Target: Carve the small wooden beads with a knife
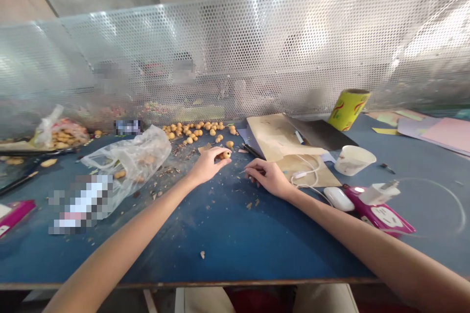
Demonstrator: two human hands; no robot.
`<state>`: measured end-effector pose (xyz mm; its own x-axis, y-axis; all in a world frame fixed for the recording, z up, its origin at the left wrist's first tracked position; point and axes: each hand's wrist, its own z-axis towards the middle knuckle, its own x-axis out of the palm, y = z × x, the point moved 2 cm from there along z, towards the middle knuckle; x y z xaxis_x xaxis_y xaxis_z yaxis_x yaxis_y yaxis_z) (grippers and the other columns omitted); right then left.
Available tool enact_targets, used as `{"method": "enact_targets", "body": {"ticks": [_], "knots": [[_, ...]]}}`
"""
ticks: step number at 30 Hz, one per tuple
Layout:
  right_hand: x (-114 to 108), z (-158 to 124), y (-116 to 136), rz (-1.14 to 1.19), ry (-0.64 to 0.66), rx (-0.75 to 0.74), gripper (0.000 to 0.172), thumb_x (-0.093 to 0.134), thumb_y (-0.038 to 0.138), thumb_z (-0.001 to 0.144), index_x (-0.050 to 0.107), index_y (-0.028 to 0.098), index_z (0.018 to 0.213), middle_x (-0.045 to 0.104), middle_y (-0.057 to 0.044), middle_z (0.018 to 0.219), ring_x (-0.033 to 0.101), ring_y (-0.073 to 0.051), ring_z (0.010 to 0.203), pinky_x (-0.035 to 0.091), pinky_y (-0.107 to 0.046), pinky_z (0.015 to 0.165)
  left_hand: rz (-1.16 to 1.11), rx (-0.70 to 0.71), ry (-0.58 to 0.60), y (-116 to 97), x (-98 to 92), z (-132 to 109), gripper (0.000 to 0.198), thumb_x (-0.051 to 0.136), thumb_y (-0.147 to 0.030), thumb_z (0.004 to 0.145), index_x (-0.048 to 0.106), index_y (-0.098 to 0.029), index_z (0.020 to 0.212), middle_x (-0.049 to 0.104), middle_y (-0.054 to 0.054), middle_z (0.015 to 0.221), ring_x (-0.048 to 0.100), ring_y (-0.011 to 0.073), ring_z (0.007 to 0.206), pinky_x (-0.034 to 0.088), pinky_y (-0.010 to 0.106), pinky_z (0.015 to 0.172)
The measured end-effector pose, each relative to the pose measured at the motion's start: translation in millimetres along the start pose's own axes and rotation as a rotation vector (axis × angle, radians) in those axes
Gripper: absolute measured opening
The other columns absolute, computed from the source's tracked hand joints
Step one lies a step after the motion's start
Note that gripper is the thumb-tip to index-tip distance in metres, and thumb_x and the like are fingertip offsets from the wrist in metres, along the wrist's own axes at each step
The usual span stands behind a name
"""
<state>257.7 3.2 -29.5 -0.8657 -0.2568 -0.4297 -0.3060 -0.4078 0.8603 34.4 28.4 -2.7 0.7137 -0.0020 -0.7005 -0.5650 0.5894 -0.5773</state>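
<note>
My left hand [208, 165] pinches a small round tan fruit [226, 155], which looks like a longan, between thumb and fingers. A dark spot shows on the side of it. My right hand [267, 176] is closed a little to the right, fingertips pressed together. A thin pale sliver seems to stick out of its fingertips, too small to name. Just beyond my left hand lies a single loose longan [229, 144], and behind it a pile of longans [198, 132] spreads along the perforated panel. Bits of shell and crumbs are scattered around my hands.
A clear plastic bag [147, 154] lies left, a fuller bag [62, 134] farther back. On the right are brown paper [271, 132], a white cup [354, 160], a yellow roll [348, 110] and a magenta power strip [385, 215] with a cable. A perforated metal panel [235, 58] closes the back.
</note>
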Motion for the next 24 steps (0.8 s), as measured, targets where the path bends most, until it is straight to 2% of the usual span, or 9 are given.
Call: {"method": "enact_targets", "body": {"ticks": [5, 8, 11, 14, 19, 24], "knots": [[4.9, 9.6, -9.6, 0.226, -0.071, 0.016, 0.028, 0.063, 0.044, 0.086, 0.062, 0.018, 0.094, 0.069, -0.003, 0.075, 0.063, -0.013, 0.060, 0.054, -0.028, 0.060, -0.237, -0.095, 0.088, 4.1, 18.8, -10.0, 0.033, 0.068, -0.040, 0.083, 0.067, -0.021, 0.111, 0.072, 0.003, 0.107, 0.066, 0.0181, 0.097, 0.051, 0.030, 0.091], [6.1, 21.3, -17.3, 0.453, -0.177, 0.124, 0.027, 0.068, 0.041, 0.080, 0.061, 0.016, 0.089, 0.072, -0.007, 0.084, 0.064, -0.013, 0.064, 0.055, -0.026, 0.058, -0.243, -0.142, 0.085, 5.9, 27.0, -15.6, 0.038, 0.069, -0.048, 0.080, 0.069, -0.022, 0.107, 0.073, 0.002, 0.104, 0.068, 0.0197, 0.092, 0.053, 0.030, 0.086], [6.8, 32.6, -23.5, 0.548, -0.236, 0.204, 0.024, 0.073, 0.035, 0.073, 0.062, 0.015, 0.083, 0.072, -0.006, 0.080, 0.063, -0.012, 0.063, 0.053, -0.023, 0.058, -0.178, -0.126, 0.077, 6.0, 30.5, -18.7, 0.037, 0.069, -0.049, 0.080, 0.070, -0.023, 0.107, 0.073, 0.002, 0.103, 0.068, 0.0202, 0.091, 0.052, 0.030, 0.086], [7.8, 36.7, -26.3, 0.572, -0.202, 0.187, 0.026, 0.073, 0.035, 0.073, 0.066, 0.015, 0.088, 0.072, -0.006, 0.083, 0.063, -0.011, 0.064, 0.053, -0.023, 0.059, -0.055, -0.064, 0.046, 5.2, 29.8, -20.4, 0.033, 0.069, -0.046, 0.082, 0.071, -0.024, 0.107, 0.073, 0.003, 0.102, 0.067, 0.0207, 0.091, 0.050, 0.032, 0.088], [10.8, 29.3, -25.1, 0.503, -0.035, 0.149, 0.031, 0.068, 0.039, 0.079, 0.071, 0.017, 0.100, 0.073, -0.006, 0.090, 0.067, -0.015, 0.075, 0.056, -0.028, 0.068, 0.087, -0.038, -0.012, 7.8, 28.6, -22.2, 0.032, 0.069, -0.044, 0.082, 0.070, -0.024, 0.107, 0.073, 0.004, 0.099, 0.064, 0.0223, 0.093, 0.049, 0.035, 0.087], [8.9, 25.4, -18.8, 0.330, -0.002, 0.088, 0.027, 0.070, 0.039, 0.079, 0.073, 0.018, 0.095, 0.072, -0.002, 0.078, 0.065, -0.014, 0.068, 0.055, -0.028, 0.070, 0.114, -0.046, -0.023, 9.5, 30.0, -22.2, 0.031, 0.070, -0.046, 0.081, 0.070, -0.025, 0.104, 0.072, 0.003, 0.096, 0.064, 0.0217, 0.090, 0.048, 0.034, 0.084]]}}
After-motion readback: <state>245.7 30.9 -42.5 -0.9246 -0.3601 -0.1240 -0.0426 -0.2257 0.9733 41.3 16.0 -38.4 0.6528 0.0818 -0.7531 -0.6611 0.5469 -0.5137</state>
